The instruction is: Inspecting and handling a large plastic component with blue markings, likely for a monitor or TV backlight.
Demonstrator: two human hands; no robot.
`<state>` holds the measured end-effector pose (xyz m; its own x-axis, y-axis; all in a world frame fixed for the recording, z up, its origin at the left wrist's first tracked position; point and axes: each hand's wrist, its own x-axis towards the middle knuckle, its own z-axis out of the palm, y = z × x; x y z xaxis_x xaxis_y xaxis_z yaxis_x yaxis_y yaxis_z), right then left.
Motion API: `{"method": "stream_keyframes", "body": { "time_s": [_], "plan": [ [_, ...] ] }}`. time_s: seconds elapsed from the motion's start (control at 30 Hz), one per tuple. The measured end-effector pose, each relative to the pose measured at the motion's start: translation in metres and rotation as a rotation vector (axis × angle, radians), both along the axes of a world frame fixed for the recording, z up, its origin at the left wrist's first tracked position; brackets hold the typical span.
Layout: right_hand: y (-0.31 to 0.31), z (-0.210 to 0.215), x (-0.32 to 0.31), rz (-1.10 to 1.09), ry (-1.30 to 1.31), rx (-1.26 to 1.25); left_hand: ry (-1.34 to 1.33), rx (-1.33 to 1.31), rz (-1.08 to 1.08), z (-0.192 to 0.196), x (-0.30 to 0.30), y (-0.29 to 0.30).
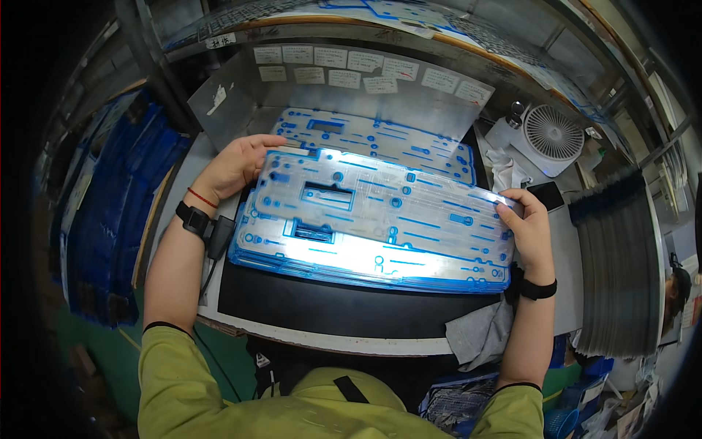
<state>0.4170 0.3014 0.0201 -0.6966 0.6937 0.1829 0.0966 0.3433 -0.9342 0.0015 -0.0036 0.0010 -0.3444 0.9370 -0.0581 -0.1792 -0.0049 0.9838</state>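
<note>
A long silvery panel (pixel 373 192) with blue-edged cutouts and slots spans the space between my two hands. My left hand (pixel 243 162) grips its left end near the upper corner, fingers partly hidden behind it. The right end is pinched between the thumb and fingers of my right hand (pixel 528 219). Below and nearer to me lies a stack of similar panels (pixel 431 276) with blue edges, partly covered by the held one. Farther back, another such panel (pixel 395 133) lies in front of a metal backboard (pixel 241 99).
A black mat (pixel 329 311) lies on the worktable, with a grey cloth (pixel 479 333) at its right front. A white fan (pixel 552 135) stands back right. Stacked dark sheets (pixel 618 263) are on the right, blue-edged stacks (pixel 110 212) on the left. A shelf (pixel 409 36) crosses overhead.
</note>
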Motion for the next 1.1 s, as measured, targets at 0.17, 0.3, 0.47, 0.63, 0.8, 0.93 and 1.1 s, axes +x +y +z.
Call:
{"method": "stream_keyframes", "body": {
  "time_s": [0.17,0.3,0.47,0.63,0.8,0.93,1.1],
  "plan": [
    [0.002,-0.004,0.000,0.008,-0.040,-0.039,0.070,0.012,0.002,0.006,0.010,0.003],
    [0.004,-0.004,0.001,0.050,-0.080,-0.031,0.095,-0.017,0.003,-0.006,-0.008,-0.001],
    [0.000,-0.003,-0.001,0.065,-0.011,0.036,0.130,0.061,0.022,0.003,0.006,0.003],
    [0.002,-0.003,0.000,0.010,-0.036,-0.020,0.050,0.061,0.075,-0.001,0.002,0.004],
    [0.004,-0.005,-0.001,-0.004,0.011,-0.036,0.140,-0.038,0.070,-0.005,-0.001,0.004],
    [0.002,-0.006,-0.005,-0.050,0.087,-0.038,0.189,-0.044,0.087,-0.008,-0.008,0.003],
    [0.009,-0.005,-0.002,-0.087,0.131,-0.139,0.137,-0.028,0.242,-0.006,-0.005,0.006]
  ]
}}
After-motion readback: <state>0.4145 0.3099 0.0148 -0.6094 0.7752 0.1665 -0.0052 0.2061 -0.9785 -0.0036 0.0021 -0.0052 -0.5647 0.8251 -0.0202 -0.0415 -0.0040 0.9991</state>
